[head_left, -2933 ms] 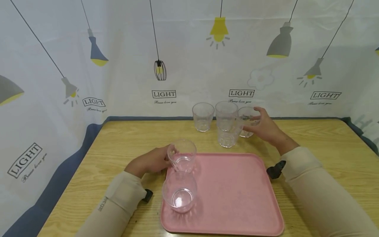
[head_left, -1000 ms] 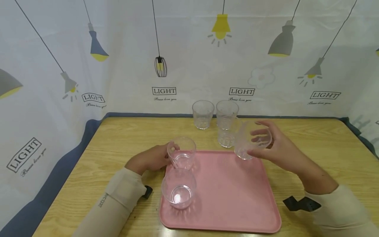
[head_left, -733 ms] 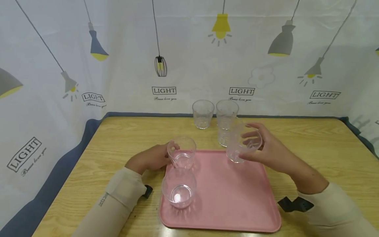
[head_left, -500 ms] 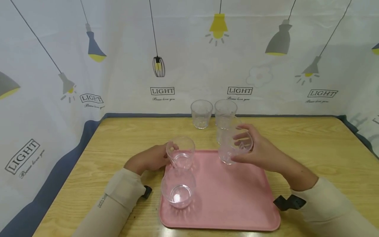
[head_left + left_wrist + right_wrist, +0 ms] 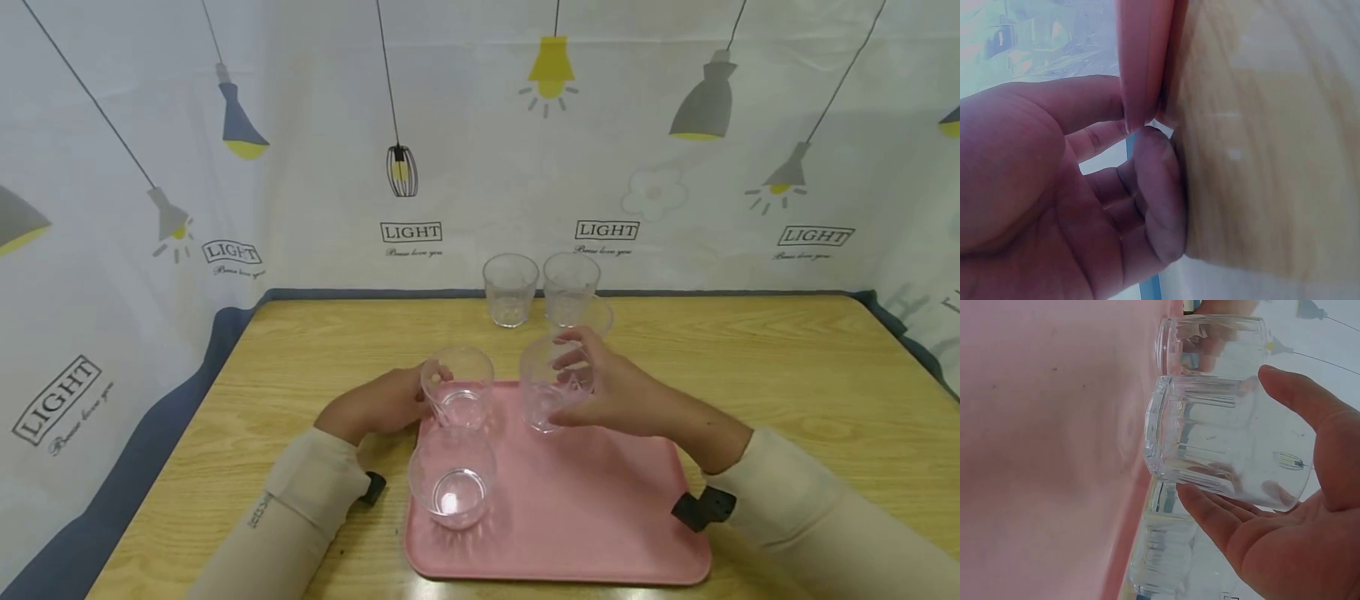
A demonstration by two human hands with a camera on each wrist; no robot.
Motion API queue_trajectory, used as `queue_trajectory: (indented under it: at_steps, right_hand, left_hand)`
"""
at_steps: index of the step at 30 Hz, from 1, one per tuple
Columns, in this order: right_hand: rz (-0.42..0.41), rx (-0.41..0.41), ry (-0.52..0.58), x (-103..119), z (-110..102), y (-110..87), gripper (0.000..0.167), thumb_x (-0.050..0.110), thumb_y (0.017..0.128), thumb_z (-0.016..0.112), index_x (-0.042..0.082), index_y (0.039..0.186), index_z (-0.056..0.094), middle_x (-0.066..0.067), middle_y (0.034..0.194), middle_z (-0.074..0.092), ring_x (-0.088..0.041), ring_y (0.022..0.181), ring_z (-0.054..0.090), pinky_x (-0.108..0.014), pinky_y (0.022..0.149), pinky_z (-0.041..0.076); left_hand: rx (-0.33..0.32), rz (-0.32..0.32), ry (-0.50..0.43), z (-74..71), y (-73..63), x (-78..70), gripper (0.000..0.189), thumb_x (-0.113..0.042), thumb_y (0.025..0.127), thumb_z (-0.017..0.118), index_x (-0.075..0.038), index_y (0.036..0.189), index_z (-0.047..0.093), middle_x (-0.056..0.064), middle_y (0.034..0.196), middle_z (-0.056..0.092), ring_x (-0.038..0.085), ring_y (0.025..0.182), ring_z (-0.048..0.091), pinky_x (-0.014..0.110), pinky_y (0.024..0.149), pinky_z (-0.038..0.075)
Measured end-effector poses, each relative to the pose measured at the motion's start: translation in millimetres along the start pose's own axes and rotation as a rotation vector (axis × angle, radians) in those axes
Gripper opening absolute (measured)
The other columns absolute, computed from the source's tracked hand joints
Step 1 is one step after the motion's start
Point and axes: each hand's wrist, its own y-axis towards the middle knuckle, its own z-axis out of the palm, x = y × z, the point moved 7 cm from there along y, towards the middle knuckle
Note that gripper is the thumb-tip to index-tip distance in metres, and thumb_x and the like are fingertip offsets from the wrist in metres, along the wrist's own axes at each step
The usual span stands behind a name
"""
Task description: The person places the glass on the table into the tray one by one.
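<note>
My right hand point(image 5: 622, 387) holds a clear cup point(image 5: 536, 387) upright at the rear of the pink tray point(image 5: 585, 525). In the right wrist view, thumb and fingers are round that cup point(image 5: 1210, 434), its base close to the tray; I cannot tell whether it touches. To its left, a clear cup point(image 5: 459, 400) stands at the tray's rear left corner, with another clear cup point(image 5: 453, 475) in front of it. My left hand point(image 5: 382, 404), partly behind the corner cup, pinches the tray's left rim point(image 5: 1141, 62).
Behind the tray, two clear cups point(image 5: 511, 292) stand near the table's back edge. A third clear cup point(image 5: 602, 317) in front of them is mostly hidden by my right hand. A printed curtain point(image 5: 480, 150) rises behind the wooden table point(image 5: 810, 358).
My right hand has picked up the rightmost back cup and brought it forward and left over the tray, close to the corner cup. My left hand has stayed at the tray's left side.
</note>
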Motion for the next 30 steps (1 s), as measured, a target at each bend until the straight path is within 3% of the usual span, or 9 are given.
queue_trajectory:
  at_steps: [22,30]
  right_hand:
    - [0.022,0.039,-0.022,-6,19,12.5,0.093,0.025,0.078,0.087,0.012,0.147,0.026,-0.023,0.138,0.053,-0.040,0.124,0.057,-0.046,0.093,0.054]
    - [0.001,0.029,-0.057,-2,19,14.2,0.093,0.028,0.079,0.086,0.013,0.149,0.026,-0.022,0.138,0.054,-0.038,0.124,0.058,-0.050,0.097,0.051]
  left_hand:
    - [0.001,-0.017,-0.012,5.2,1.7,5.7,0.027,-0.022,0.099,0.062,-0.021,0.125,0.055,0.003,0.114,0.066,0.019,0.106,0.058,0.045,0.101,0.047]
    - [-0.016,-0.004,0.003,2.2,0.9,1.7,0.026,-0.021,0.099,0.062,-0.020,0.124,0.055,0.003,0.111,0.067,0.018,0.103,0.059,0.044,0.100,0.047]
